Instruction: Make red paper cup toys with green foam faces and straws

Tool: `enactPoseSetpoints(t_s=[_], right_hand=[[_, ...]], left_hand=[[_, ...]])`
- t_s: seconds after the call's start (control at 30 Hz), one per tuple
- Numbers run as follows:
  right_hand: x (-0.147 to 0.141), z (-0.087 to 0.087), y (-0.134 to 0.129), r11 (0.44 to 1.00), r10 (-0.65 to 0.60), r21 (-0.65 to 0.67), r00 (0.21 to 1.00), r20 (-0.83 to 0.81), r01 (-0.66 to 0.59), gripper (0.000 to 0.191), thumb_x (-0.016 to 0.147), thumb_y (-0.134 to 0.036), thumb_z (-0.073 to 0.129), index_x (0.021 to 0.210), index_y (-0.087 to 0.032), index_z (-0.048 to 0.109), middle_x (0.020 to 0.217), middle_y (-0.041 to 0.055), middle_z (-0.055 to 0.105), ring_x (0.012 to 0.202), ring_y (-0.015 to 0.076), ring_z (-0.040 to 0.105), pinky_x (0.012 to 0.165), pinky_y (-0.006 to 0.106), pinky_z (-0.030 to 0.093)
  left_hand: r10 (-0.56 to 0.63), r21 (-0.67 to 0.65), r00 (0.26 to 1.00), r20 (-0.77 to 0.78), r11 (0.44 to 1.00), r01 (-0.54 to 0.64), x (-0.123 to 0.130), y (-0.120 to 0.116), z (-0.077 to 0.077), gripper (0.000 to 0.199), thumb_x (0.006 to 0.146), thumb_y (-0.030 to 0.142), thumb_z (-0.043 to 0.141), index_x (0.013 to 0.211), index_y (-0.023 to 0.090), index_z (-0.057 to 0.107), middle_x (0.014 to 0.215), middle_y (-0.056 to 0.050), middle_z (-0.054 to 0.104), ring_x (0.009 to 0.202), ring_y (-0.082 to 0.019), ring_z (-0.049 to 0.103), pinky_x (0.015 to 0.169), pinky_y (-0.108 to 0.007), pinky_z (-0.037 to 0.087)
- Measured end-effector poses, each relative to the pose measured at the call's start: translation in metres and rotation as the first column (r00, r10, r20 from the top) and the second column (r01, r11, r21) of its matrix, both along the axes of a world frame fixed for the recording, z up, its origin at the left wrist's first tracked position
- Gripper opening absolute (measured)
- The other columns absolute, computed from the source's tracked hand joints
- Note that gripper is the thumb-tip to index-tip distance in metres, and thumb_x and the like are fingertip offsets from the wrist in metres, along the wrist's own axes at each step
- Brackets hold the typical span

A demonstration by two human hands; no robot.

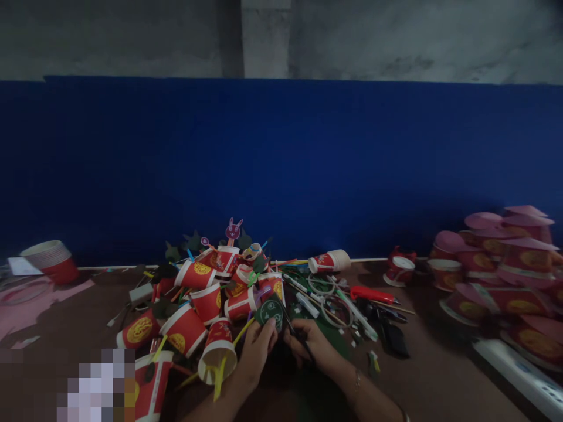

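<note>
Near the bottom centre, my left hand [263,346] pinches a dark green paper piece [271,312] with a pale face drawn on it. My right hand [313,347] is closed around the handles of black scissors [288,323], whose blades point up along the right edge of the paper. Red paper cups [185,329] with yellow prints lie heaped just left of my hands, some with coloured straws in them. A pink rabbit cutout [233,230] stands up at the top of the heap.
Markers, a white tape ring [336,310] and green sheets lie right of centre, beside a red cutter [373,294]. Cups with pink paper [523,258] are piled at the right, behind a white power strip [523,375]. Stacked cups [55,264] stand far left, by pink paper [44,302].
</note>
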State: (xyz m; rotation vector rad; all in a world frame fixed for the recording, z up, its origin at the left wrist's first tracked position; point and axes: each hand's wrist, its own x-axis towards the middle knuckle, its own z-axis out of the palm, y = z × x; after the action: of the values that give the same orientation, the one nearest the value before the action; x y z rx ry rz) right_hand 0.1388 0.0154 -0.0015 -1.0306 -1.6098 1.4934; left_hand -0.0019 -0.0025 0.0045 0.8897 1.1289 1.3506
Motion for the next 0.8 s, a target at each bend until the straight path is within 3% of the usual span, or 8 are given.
enactPoseSetpoints(t_s=[0.13,0.27,0.4,0.67,0.8], right_hand=[[0.001,-0.004,0.002,1.000,0.005,0.002,0.999,-0.046,-0.004,0.036,0.067,-0.048,0.068,0.066,-0.017,0.049,0.040,-0.0095,0.043,0.031,0.0056,0.039,0.032,0.016,0.028],[0.001,-0.007,0.003,1.000,0.014,0.022,0.999,-0.053,-0.013,0.037,0.067,-0.050,0.068,0.065,-0.018,0.049,0.040,-0.0095,0.042,0.031,0.0059,0.040,0.032,0.016,0.027],[0.001,-0.007,0.002,1.000,0.017,0.018,0.998,-0.053,-0.016,0.037,0.067,-0.049,0.069,0.065,-0.017,0.049,0.040,-0.0091,0.044,0.032,0.0056,0.040,0.032,0.016,0.027],[-0.001,-0.005,0.000,1.000,0.005,-0.009,0.998,-0.060,-0.005,0.038,0.066,-0.050,0.069,0.066,-0.017,0.049,0.040,-0.0095,0.044,0.031,0.0047,0.037,0.033,0.016,0.027],[0.000,-0.006,0.002,1.000,-0.008,-0.009,1.000,-0.017,0.008,0.040,0.065,-0.052,0.068,0.063,-0.017,0.049,0.039,-0.0091,0.042,0.031,0.0056,0.038,0.032,0.016,0.028]], left_hand=[[-0.009,0.015,0.999,0.032,1.000,0.008,0.000,0.000,-0.003,0.045,0.062,0.057,0.068,0.051,0.018,0.046,0.045,0.007,0.039,0.045,-0.007,0.032,0.046,-0.021,0.027],[-0.017,0.006,0.997,0.075,1.000,0.017,0.004,0.003,-0.017,0.041,0.058,0.055,0.072,0.067,0.017,0.059,0.055,0.005,0.046,0.053,-0.009,0.040,0.051,-0.022,0.033],[-0.003,-0.024,0.993,0.118,1.000,0.006,0.005,0.007,-0.024,0.043,0.055,0.056,0.073,0.065,0.017,0.057,0.056,0.006,0.046,0.053,-0.009,0.040,0.051,-0.022,0.033],[-0.055,-0.062,0.986,0.155,0.996,0.065,0.004,0.001,-0.005,0.047,0.051,0.054,0.076,0.056,0.018,0.047,0.048,0.009,0.036,0.048,-0.006,0.030,0.046,-0.019,0.025],[-0.091,-0.026,0.990,0.103,0.995,0.094,0.003,0.000,0.002,0.050,0.055,0.056,0.073,0.050,0.019,0.040,0.044,0.009,0.034,0.045,-0.006,0.028,0.044,-0.020,0.022]])
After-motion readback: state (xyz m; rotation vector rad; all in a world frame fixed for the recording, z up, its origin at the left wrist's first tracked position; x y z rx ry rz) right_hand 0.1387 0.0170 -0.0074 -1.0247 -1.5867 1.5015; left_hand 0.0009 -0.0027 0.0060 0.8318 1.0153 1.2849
